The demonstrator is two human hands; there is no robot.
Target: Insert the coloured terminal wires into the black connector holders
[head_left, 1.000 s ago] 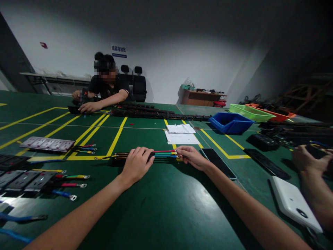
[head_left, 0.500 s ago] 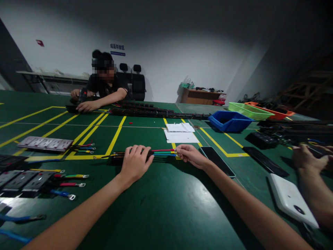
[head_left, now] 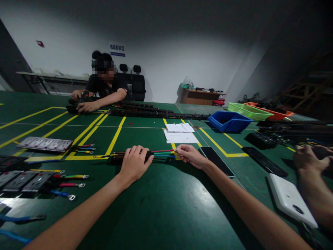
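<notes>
A dark strip-shaped part (head_left: 117, 159) lies on the green table, and my left hand (head_left: 136, 161) is wrapped over it. Red, green and blue wires (head_left: 162, 153) stretch to the right from it. At their ends, my right hand (head_left: 189, 155) pinches the wire tips between thumb and fingers; the exact tip held is too small to tell. Brown and black wires (head_left: 104, 156) with a ring terminal come out on the left side. A phone (head_left: 217, 161) lies just right of my right hand.
Socket strips (head_left: 44, 143) with ring-ended wires lie at left. White papers (head_left: 180, 133) and a blue bin (head_left: 230, 121) are farther back. A white device (head_left: 291, 198) is at right, near another person's hand (head_left: 309, 159). Across the table a person holds a dark tool (head_left: 84, 95).
My two hands keep nearly the same positions on the part and wires. The tool across the table has tilted, and the other person's hand at right has shifted slightly.
</notes>
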